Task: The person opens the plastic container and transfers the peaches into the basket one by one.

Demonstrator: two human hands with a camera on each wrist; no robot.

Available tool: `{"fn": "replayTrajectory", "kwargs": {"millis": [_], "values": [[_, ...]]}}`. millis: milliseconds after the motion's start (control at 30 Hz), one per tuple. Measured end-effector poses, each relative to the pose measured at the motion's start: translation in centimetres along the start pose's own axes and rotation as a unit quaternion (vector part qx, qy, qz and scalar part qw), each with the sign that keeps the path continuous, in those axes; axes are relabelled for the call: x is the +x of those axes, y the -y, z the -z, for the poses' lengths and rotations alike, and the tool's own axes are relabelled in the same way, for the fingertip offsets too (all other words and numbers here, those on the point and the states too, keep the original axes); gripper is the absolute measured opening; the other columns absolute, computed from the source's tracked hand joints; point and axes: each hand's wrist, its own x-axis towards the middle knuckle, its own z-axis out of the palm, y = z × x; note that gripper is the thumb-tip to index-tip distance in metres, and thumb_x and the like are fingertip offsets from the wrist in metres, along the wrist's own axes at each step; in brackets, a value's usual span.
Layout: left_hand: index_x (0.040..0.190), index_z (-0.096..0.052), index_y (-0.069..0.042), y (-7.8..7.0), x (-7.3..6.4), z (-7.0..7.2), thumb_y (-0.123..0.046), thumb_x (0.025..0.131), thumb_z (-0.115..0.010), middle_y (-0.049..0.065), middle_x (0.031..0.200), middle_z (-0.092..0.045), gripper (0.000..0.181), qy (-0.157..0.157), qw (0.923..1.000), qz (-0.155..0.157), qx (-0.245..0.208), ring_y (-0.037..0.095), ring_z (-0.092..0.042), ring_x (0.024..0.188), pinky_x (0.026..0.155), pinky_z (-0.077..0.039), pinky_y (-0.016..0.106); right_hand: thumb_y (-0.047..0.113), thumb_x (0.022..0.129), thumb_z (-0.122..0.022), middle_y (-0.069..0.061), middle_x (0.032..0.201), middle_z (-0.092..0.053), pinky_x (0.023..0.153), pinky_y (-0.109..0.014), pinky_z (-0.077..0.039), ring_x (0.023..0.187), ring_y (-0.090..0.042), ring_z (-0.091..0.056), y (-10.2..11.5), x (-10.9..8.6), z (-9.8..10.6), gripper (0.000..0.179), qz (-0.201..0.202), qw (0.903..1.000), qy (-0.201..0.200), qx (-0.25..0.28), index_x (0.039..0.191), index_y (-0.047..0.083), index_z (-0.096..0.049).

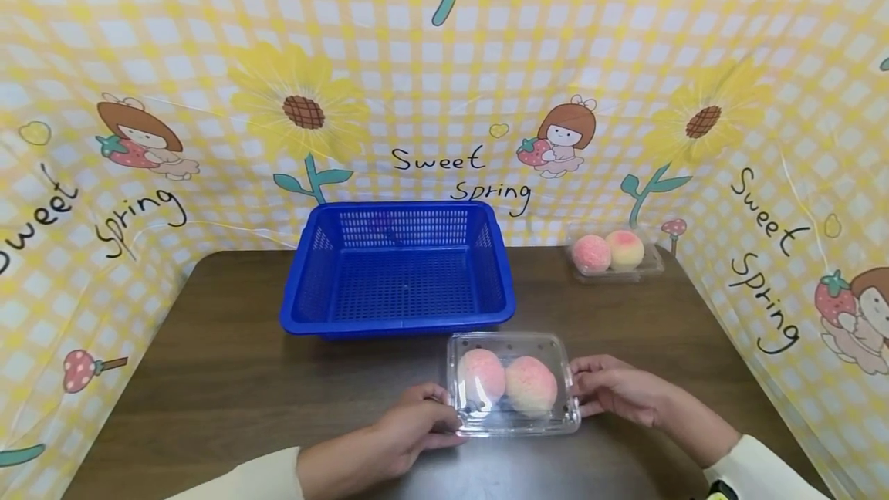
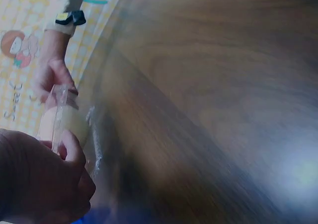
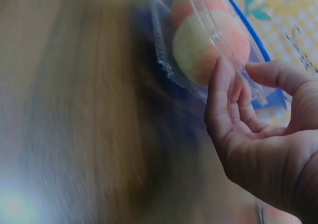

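Observation:
Both hands hold a clear plastic clamshell box [image 1: 514,342] in front of the blue basket. Inside it sit two pink and pale yellow peach-like balls [image 1: 531,386]. My left hand [image 1: 410,430] grips the box's left end, thumb on its near corner. At the opposite end, my right hand [image 1: 621,390] pinches the box edge between thumb and fingers, as the right wrist view shows closely with the nearer ball [image 3: 211,47] behind the plastic. In the left wrist view the left hand [image 2: 44,179] partly covers the box [image 2: 59,119].
A blue plastic basket [image 1: 399,324] with perforated walls stands at the back middle of the brown wooden table [image 1: 229,361]. Another clear box [image 1: 649,262] with two similar balls lies at the back right. Yellow checked cloth [image 1: 417,99] hangs around the table's back and sides.

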Motion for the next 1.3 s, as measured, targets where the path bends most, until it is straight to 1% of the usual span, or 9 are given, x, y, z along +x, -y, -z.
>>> {"fn": "replayTrajectory", "kwargs": {"millis": [133, 333, 433, 567, 767, 900, 1067, 1300], "values": [[0.091, -0.049, -0.001, -0.2, -1.0, 2.3, 0.016, 0.078, -0.057, 0.012, 0.095, -0.056, 0.023, 0.000, 1.0000, 0.003, 0.007, 0.021, -0.065, 0.086, 0.089, -0.064, 0.041, -0.001, 0.094, -0.052, 0.004, 0.094, -0.067, 0.087, -0.031, -0.062, 0.090, -0.010, -0.068, -0.2, 1.7, -1.7, 0.015, -0.007, 0.9999, -0.011, 0.001, 0.104, 0.008, -0.060], [0.095, -0.051, 0.001, -1.0, -2.3, 5.2, 0.014, 0.081, -0.059, 0.013, 0.096, -0.060, 0.020, 0.020, 0.9995, 0.017, 0.017, 0.022, -0.069, 0.087, 0.091, -0.063, 0.042, -0.001, 0.092, -0.055, 0.003, 0.092, -0.065, 0.085, -0.031, -0.062, 0.087, -0.010, -0.067, -0.4, 3.9, -3.6, 0.014, -0.009, 0.9996, -0.026, 0.004, 0.102, 0.008, -0.060], [0.096, -0.054, 0.001, -1.5, -2.4, 6.4, 0.014, 0.082, -0.060, 0.012, 0.094, -0.062, 0.020, 0.022, 0.9992, 0.025, 0.022, 0.021, -0.070, 0.085, 0.090, -0.063, 0.040, 0.000, 0.091, -0.057, 0.002, 0.091, -0.065, 0.085, -0.030, -0.062, 0.086, -0.010, -0.066, -0.4, 4.9, -4.3, 0.013, -0.007, 0.9994, -0.033, 0.006, 0.100, 0.008, -0.060], [0.096, -0.055, 0.000, -1.9, -2.2, 7.8, 0.014, 0.083, -0.060, 0.011, 0.092, -0.063, 0.019, 0.026, 0.9987, 0.033, 0.028, 0.019, -0.069, 0.084, 0.091, -0.063, 0.039, 0.000, 0.090, -0.058, 0.002, 0.090, -0.065, 0.084, -0.029, -0.062, 0.085, -0.009, -0.066, -0.5, 6.1, -4.9, 0.011, -0.007, 0.9990, -0.043, 0.005, 0.099, 0.007, -0.060], [0.090, -0.054, -0.001, -2.1, -2.3, 9.6, 0.015, 0.084, -0.058, 0.012, 0.089, -0.061, 0.018, 0.038, 0.9971, 0.052, 0.041, 0.019, -0.069, 0.083, 0.090, -0.063, 0.037, -0.001, 0.090, -0.058, 0.001, 0.090, -0.064, 0.085, -0.029, -0.062, 0.085, -0.009, -0.066, -0.7, 7.4, -5.8, 0.012, -0.004, 0.9987, -0.050, 0.008, 0.100, 0.006, -0.060], [0.090, -0.054, -0.001, -2.3, -2.5, 10.6, 0.015, 0.083, -0.059, 0.013, 0.090, -0.061, 0.018, 0.042, 0.9970, 0.043, 0.048, 0.019, -0.070, 0.084, 0.090, -0.063, 0.037, -0.002, 0.090, -0.060, 0.000, 0.091, -0.065, 0.085, -0.030, -0.063, 0.085, -0.011, -0.067, -0.6, 8.3, -6.3, 0.014, 0.002, 0.9987, -0.051, 0.011, 0.102, 0.004, -0.059], [0.091, -0.053, -0.002, -2.4, -2.6, 11.5, 0.014, 0.082, -0.061, 0.012, 0.091, -0.062, 0.020, 0.047, 0.9968, 0.032, 0.056, 0.019, -0.070, 0.085, 0.090, -0.063, 0.038, -0.004, 0.089, -0.062, 0.000, 0.089, -0.067, 0.083, -0.030, -0.062, 0.084, -0.011, -0.068, -0.4, 9.1, -6.6, 0.019, 0.003, 0.9985, -0.053, 0.014, 0.105, 0.003, -0.059], [0.094, -0.053, -0.001, -2.5, -2.6, 12.5, 0.014, 0.081, -0.062, 0.011, 0.089, -0.062, 0.021, 0.037, 0.9961, 0.035, 0.072, 0.020, -0.069, 0.082, 0.088, -0.064, 0.038, -0.005, 0.088, -0.063, -0.001, 0.090, -0.069, 0.084, -0.030, -0.062, 0.085, -0.011, -0.068, -0.2, 10.0, -7.0, 0.023, 0.002, 0.9986, -0.052, 0.009, 0.109, 0.000, -0.058]]}}
